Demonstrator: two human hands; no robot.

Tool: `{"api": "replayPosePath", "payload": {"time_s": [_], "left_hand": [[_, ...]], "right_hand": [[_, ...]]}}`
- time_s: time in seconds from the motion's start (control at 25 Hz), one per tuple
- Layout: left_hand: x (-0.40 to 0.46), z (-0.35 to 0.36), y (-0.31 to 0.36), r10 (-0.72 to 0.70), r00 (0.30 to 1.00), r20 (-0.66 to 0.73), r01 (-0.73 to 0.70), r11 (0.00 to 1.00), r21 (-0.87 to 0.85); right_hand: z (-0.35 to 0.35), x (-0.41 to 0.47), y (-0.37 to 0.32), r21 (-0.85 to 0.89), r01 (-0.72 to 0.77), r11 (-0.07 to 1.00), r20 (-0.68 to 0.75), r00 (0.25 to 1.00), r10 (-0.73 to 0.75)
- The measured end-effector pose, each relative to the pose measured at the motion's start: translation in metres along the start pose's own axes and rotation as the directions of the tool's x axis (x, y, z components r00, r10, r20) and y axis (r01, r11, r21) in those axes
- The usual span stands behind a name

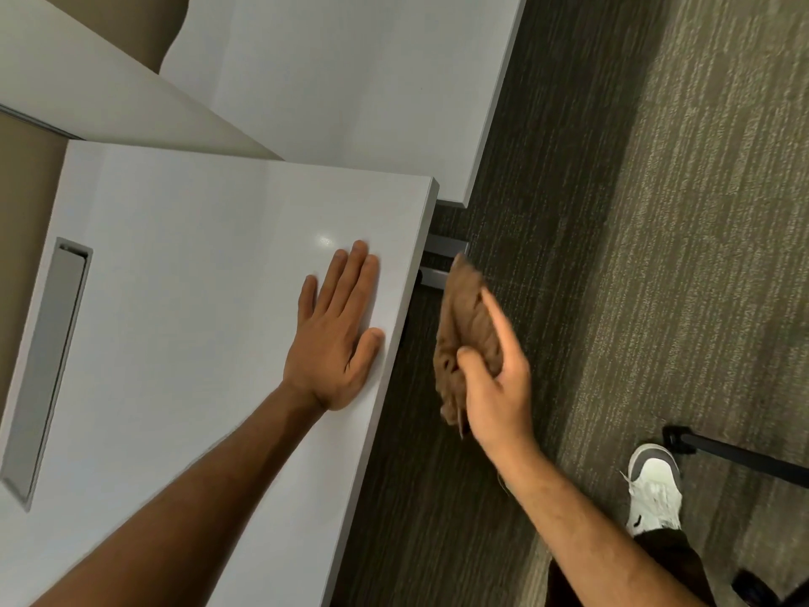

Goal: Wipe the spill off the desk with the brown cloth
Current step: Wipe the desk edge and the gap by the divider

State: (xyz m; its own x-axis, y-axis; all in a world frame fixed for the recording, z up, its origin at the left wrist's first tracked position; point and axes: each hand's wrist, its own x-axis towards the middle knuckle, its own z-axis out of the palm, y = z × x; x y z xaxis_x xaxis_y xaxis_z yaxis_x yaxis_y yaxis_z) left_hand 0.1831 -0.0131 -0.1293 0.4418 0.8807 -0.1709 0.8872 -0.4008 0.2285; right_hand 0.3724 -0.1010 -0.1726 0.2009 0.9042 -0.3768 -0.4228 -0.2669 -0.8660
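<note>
A person's left hand (pixel 335 339) lies flat on a white desk (pixel 197 300), palm down and fingers straight, close to the desk's right edge. The right hand (pixel 492 378) is off the desk, out over the carpet (pixel 656 256), with its thumb and fingers closed around a bunched brown cloth (pixel 466 326); the cloth is blurred and sits just beside the desk edge without touching the top. A small pale shiny patch (pixel 325 240) shows on the desk surface just beyond the left hand's fingertips; whether it is liquid or a reflection cannot be told. A long grey slot (pixel 48 365) is set into the desk near its left side. A second white desk (pixel 350 81) stands farther away. At lower right a white shoe (pixel 654 492) rests on the carpet, near a black chair leg (pixel 735 453)
</note>
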Motion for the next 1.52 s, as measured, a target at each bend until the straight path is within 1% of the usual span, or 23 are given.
{"api": "replayPosePath", "payload": {"time_s": [0.04, 0.12, 0.2, 0.28, 0.4, 0.56, 0.72, 0.88, 1.04, 1.12, 1.24, 1.28, 1.32, 1.36, 1.44, 1.52], "left_hand": [[0.0, 0.0, 0.0, 0.003, 1.0, -0.002, -0.003, 1.0, -0.004], [0.0, 0.0, 0.0, 0.003, 1.0, 0.0, -0.003, 1.0, -0.009], [0.0, -0.001, 0.0, 0.001, 1.0, 0.001, -0.001, 1.0, -0.012], [0.0, -0.002, 0.001, -0.001, 1.0, 0.004, 0.001, 1.0, -0.013], [0.0, -0.002, 0.002, 0.0, 1.0, 0.01, 0.0, 1.0, -0.015], [0.001, -0.002, 0.0, 0.003, 1.0, 0.005, -0.003, 1.0, -0.01], [0.001, -0.001, 0.0, 0.002, 1.0, 0.004, -0.002, 1.0, -0.008], [0.001, 0.002, -0.002, 0.016, 1.0, -0.012, -0.016, 1.0, -0.008], [0.0, 0.003, -0.002, 0.009, 1.0, -0.02, -0.009, 1.0, 0.001], [0.001, 0.003, -0.002, 0.013, 1.0, -0.021, -0.013, 1.0, 0.004], [0.001, 0.003, -0.003, 0.01, 1.0, -0.018, -0.01, 1.0, 0.015], [0.0, 0.003, -0.003, 0.011, 1.0, -0.017, -0.011, 1.0, 0.014], [0.001, 0.002, -0.002, 0.014, 1.0, -0.016, -0.014, 1.0, 0.01], [0.001, 0.002, -0.001, 0.016, 1.0, -0.014, -0.016, 1.0, 0.005], [0.002, 0.001, 0.0, 0.014, 1.0, -0.012, -0.014, 1.0, 0.001], [0.002, 0.002, -0.001, 0.015, 1.0, -0.011, -0.015, 1.0, 0.0]], "right_hand": [[0.0, 0.016, -0.008, 0.025, 0.009, 1.0, -0.047, 0.999, -0.008], [0.003, 0.046, -0.022, 0.035, 0.009, 0.999, -0.058, 0.998, -0.007], [0.012, 0.07, -0.033, -0.003, -0.021, 1.0, 0.013, 1.0, 0.021], [0.023, 0.081, -0.038, -0.081, -0.04, 0.996, 0.11, 0.993, 0.049], [0.029, 0.078, -0.033, -0.144, -0.056, 0.988, 0.17, 0.982, 0.08], [0.024, 0.039, -0.014, -0.239, -0.083, 0.968, 0.22, 0.966, 0.137], [0.029, 0.009, -0.003, -0.346, 0.018, 0.938, 0.268, 0.96, 0.08], [0.03, -0.032, 0.011, -0.394, -0.011, 0.919, 0.288, 0.948, 0.135], [0.031, -0.087, 0.03, -0.446, 0.034, 0.894, 0.362, 0.921, 0.146], [0.026, -0.104, 0.039, -0.501, 0.083, 0.861, 0.424, 0.891, 0.161], [0.011, -0.127, 0.053, -0.596, 0.143, 0.79, 0.54, 0.8, 0.262], [0.004, -0.132, 0.055, -0.6, 0.149, 0.786, 0.57, 0.769, 0.289], [-0.002, -0.133, 0.055, -0.58, 0.136, 0.804, 0.59, 0.75, 0.299], [-0.008, -0.133, 0.055, -0.537, 0.094, 0.838, 0.593, 0.749, 0.296], [-0.017, -0.125, 0.052, -0.414, -0.052, 0.909, 0.525, 0.802, 0.285], [-0.021, -0.11, 0.044, -0.28, -0.171, 0.944, 0.406, 0.87, 0.278]]}}
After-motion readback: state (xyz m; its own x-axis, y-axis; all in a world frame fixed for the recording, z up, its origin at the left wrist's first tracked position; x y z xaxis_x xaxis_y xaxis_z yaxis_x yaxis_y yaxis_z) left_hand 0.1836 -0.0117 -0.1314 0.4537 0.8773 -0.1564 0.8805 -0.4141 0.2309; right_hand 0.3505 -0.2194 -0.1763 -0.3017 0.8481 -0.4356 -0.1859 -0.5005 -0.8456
